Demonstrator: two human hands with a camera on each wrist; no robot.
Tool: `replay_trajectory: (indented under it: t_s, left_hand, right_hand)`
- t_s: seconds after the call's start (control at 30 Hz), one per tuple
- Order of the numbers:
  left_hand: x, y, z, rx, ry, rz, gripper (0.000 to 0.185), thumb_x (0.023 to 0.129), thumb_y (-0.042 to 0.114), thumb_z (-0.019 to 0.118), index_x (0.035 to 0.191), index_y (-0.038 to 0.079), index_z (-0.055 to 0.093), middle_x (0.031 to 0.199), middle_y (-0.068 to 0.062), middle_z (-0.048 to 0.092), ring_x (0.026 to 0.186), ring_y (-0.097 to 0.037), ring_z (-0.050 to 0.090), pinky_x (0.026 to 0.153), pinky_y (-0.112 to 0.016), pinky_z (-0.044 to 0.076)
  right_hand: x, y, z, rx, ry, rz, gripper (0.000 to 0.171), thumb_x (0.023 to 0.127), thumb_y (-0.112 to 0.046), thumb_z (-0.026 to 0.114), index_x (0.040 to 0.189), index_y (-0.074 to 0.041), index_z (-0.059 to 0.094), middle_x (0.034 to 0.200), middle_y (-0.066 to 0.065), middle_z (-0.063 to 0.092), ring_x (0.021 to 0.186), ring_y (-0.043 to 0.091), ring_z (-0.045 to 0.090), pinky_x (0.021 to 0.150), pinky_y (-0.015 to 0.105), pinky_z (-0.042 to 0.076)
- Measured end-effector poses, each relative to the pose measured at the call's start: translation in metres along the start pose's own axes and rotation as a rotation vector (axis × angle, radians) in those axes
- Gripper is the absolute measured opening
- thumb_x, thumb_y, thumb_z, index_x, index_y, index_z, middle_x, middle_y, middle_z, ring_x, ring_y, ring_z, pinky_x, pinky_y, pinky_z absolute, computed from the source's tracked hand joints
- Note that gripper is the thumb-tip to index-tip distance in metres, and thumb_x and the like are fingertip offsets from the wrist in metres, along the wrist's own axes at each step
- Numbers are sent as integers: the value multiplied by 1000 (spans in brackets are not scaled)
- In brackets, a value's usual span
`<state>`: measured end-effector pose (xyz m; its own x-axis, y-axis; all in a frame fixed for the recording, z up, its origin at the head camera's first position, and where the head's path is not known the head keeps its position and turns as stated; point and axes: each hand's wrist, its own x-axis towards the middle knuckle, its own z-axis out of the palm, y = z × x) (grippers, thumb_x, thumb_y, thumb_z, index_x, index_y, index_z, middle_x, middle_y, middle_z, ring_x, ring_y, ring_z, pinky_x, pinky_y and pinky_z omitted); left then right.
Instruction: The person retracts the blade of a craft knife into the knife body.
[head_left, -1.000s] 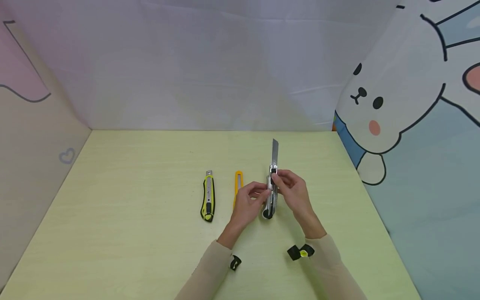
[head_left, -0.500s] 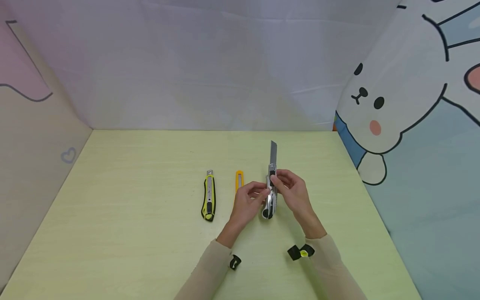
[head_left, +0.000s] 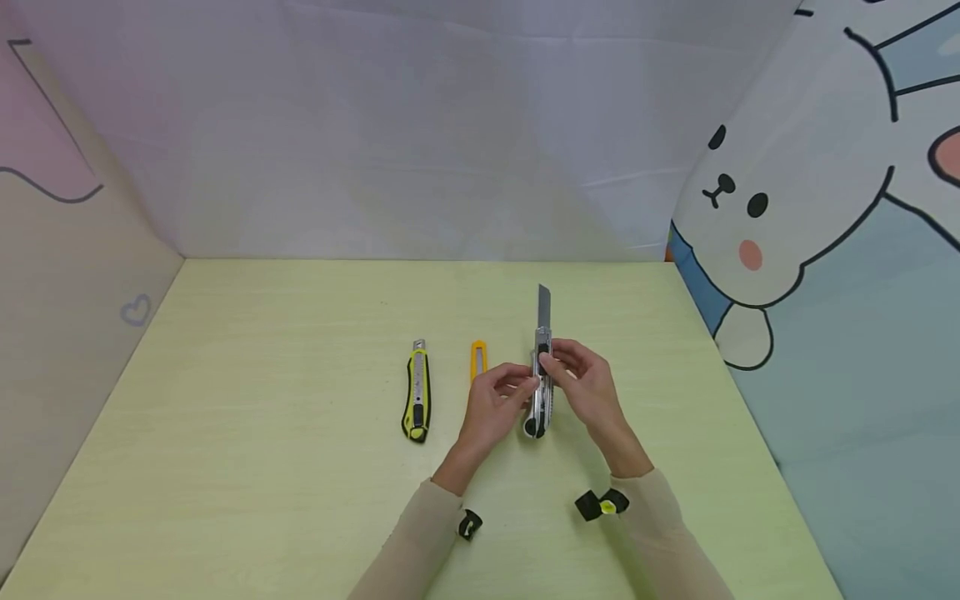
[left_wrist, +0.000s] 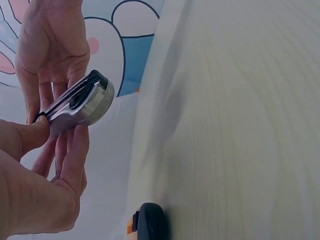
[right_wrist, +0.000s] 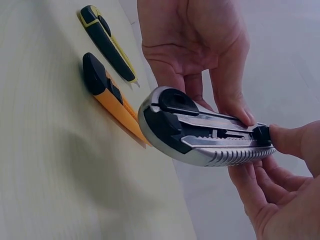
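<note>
Both hands hold a silver utility knife (head_left: 540, 392) just above the pale green wood-grain table (head_left: 262, 433): the left hand (head_left: 491, 408) pinches its ribbed metal body from the side, while the right hand (head_left: 588, 387) curls round it with the thumb on the black slider. Its long axis runs away from the person, the flat grey blade pointing at the far wall and the rounded black-capped butt towards the wrists. To its left lie a slim orange cutter (head_left: 477, 360) and a yellow-and-black knife (head_left: 417, 392), parallel to it.

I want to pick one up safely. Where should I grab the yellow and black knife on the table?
Hold the yellow and black knife around its thick rubbery middle, coming from above. It lies flat and apart from the orange knife; keep fingers off the metal tip at its far end.
</note>
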<state>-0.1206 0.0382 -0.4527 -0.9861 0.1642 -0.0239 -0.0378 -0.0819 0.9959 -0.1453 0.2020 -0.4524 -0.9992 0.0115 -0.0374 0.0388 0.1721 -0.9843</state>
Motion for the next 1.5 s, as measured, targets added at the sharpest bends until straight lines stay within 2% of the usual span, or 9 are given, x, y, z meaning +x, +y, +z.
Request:
replay_trajectory:
  t_s: [0.27, 0.4, 0.5, 0.67, 0.8, 0.97, 1.23, 1.5]
  left_hand:
    - [1, -2, 1, -7, 2, -2, 19, 97, 2, 69, 112, -9, 70, 102, -24, 70, 89, -37, 69, 80, -48, 61]
    - [7, -17, 2, -4, 4, -12, 19, 97, 2, 70, 112, -9, 71, 102, -24, 70, 89, -37, 69, 78, -46, 62]
    - [12, -29, 3, -13, 6, -11, 19, 97, 3, 70, 113, -8, 71, 101, -23, 71, 87, -36, 70, 76, -44, 63]
    - [14, -34, 1, -49, 10, -10, 21, 96, 10, 73, 113, -3, 73, 100, -18, 72, 84, -24, 70, 75, -38, 63]
    - [14, -36, 1, -72, 14, -8, 21, 96, 12, 74, 111, -3, 74, 97, -16, 72, 81, -19, 69, 74, -37, 63]
    - [14, -36, 1, -75, 15, 4, 22, 96, 13, 75, 111, -3, 74, 96, -17, 72, 80, -20, 69, 74, -36, 63]
    - [14, -35, 0, -61, 18, 1, 22, 96, 14, 74, 111, -3, 74, 96, -15, 73, 78, -17, 69, 72, -33, 62]
    - [15, -33, 1, -73, 29, -15, 22, 96, 12, 75, 111, -3, 74, 94, -11, 73, 76, -14, 69, 72, -33, 62]
  right_hand:
    - [-1, 1, -1, -23, -8, -6, 32, 100, -11, 68, 128, 3, 63, 119, 21, 69, 100, 11, 66, 85, 24, 58]
    - [-2, 3, -2, -45, -14, -14, 34, 100, -13, 69, 130, 2, 63, 119, 20, 68, 103, 15, 64, 86, 22, 55]
    - [-2, 4, -2, -60, -14, -25, 34, 100, -14, 70, 130, 1, 64, 119, 19, 68, 105, 17, 63, 92, 27, 51]
    - [-2, 5, -3, -56, -18, -37, 35, 99, -13, 71, 131, 1, 64, 120, 20, 68, 105, 19, 62, 101, 37, 44]
    - [-2, 5, -2, -50, -24, -39, 37, 99, -14, 70, 132, 2, 63, 122, 20, 67, 105, 18, 62, 103, 35, 42]
    - [-3, 5, -2, -45, -26, -34, 38, 100, -15, 70, 133, 1, 62, 123, 19, 67, 109, 19, 61, 103, 33, 42]
    - [-4, 6, -3, -20, -36, -46, 39, 100, -13, 70, 135, 1, 61, 124, 20, 65, 111, 23, 60, 108, 41, 39]
    - [-4, 6, -3, -6, -47, -52, 40, 99, -9, 69, 137, 1, 60, 125, 21, 64, 111, 24, 59, 108, 42, 39]
